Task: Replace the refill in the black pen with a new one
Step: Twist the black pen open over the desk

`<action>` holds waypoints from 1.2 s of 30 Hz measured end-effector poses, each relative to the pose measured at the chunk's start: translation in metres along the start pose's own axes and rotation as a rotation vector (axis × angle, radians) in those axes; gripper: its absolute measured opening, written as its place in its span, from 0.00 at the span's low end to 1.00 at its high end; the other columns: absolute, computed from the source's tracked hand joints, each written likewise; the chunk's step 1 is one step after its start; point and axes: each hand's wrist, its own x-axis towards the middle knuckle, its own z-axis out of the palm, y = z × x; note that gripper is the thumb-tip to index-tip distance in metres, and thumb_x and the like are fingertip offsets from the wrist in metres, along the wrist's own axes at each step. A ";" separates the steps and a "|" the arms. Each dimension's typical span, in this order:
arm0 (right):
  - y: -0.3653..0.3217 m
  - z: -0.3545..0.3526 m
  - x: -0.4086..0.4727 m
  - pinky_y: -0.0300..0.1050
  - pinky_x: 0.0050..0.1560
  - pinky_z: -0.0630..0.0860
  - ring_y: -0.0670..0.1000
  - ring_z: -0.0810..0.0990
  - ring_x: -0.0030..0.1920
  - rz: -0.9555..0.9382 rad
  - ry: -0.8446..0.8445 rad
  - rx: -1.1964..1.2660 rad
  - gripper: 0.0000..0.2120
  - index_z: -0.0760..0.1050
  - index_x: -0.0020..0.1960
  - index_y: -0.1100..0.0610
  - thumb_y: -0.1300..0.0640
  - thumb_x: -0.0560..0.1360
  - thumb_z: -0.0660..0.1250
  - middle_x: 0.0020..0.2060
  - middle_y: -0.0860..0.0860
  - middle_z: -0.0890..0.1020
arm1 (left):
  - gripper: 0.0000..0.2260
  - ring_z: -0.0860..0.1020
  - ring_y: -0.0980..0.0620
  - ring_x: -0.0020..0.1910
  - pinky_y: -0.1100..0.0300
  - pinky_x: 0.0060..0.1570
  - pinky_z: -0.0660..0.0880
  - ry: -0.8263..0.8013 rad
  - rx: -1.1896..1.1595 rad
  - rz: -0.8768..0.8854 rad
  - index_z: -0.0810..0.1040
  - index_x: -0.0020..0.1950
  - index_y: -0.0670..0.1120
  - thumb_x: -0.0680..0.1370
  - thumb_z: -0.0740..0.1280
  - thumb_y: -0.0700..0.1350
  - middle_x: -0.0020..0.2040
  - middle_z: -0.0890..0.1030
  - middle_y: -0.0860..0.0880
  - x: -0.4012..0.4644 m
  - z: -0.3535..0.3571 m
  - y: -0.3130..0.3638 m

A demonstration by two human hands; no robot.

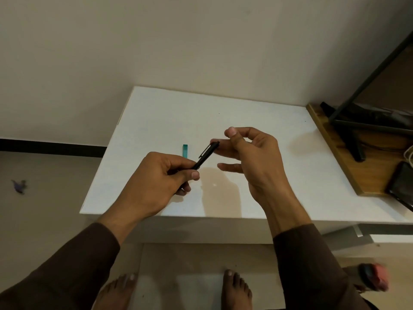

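Bare feet (236, 289) stand on the floor at the bottom of the view, under two arms in dark brown sleeves (73, 262) that reach forward over a white surface (156, 113). Left hand (156, 177) is curled round the lower end of the black pen (206, 155), thumb and fingers pinching the barrel, so the pen slants up and to the right above the surface with its clip end uppermost. Right hand (248, 157) is just beside that upper end; its fingertips (220, 145) lie at the pen's top, apparently touching it, while the thumb is raised and the other fingers are loosely bent and spread, gripping nothing firmly. A small teal piece (185, 151) lies flat on the surface just beyond the pen, apart from both hands. To the right, a wooden board (339, 153) adjoins the surface, carrying a black stand (355, 128) and a dark phone (402, 186). Something red and blue (375, 279) lies on the floor at lower right, blurred
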 end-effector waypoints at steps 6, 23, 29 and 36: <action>0.015 -0.035 0.010 0.40 0.30 0.81 0.45 0.83 0.31 0.002 0.130 -0.306 0.07 0.82 0.57 0.58 0.59 0.83 0.66 0.44 0.50 0.88 | 0.08 0.87 0.44 0.35 0.56 0.40 0.86 0.050 -0.077 -0.030 0.90 0.45 0.53 0.77 0.75 0.40 0.40 0.89 0.44 0.000 -0.006 -0.003; 0.048 -0.036 0.016 0.48 0.46 0.78 0.55 0.83 0.46 0.089 0.143 -0.815 0.06 0.81 0.45 0.58 0.58 0.74 0.77 0.44 0.53 0.85 | 0.07 0.87 0.47 0.36 0.58 0.41 0.86 0.065 -0.075 -0.035 0.89 0.45 0.52 0.76 0.75 0.39 0.39 0.89 0.46 0.001 -0.001 -0.006; 0.047 -0.038 0.015 0.47 0.44 0.77 0.54 0.81 0.45 0.099 0.138 -0.810 0.09 0.81 0.47 0.59 0.54 0.75 0.77 0.43 0.52 0.83 | 0.07 0.87 0.45 0.37 0.55 0.41 0.86 0.053 -0.080 -0.048 0.89 0.45 0.52 0.76 0.75 0.39 0.40 0.89 0.45 0.001 0.000 -0.008; 0.015 -0.015 0.002 0.34 0.30 0.77 0.43 0.83 0.31 -0.131 0.039 -0.272 0.08 0.84 0.49 0.53 0.49 0.80 0.70 0.39 0.49 0.88 | 0.08 0.87 0.45 0.37 0.56 0.39 0.86 0.028 -0.063 -0.043 0.90 0.46 0.54 0.76 0.76 0.41 0.40 0.89 0.46 0.001 0.002 -0.008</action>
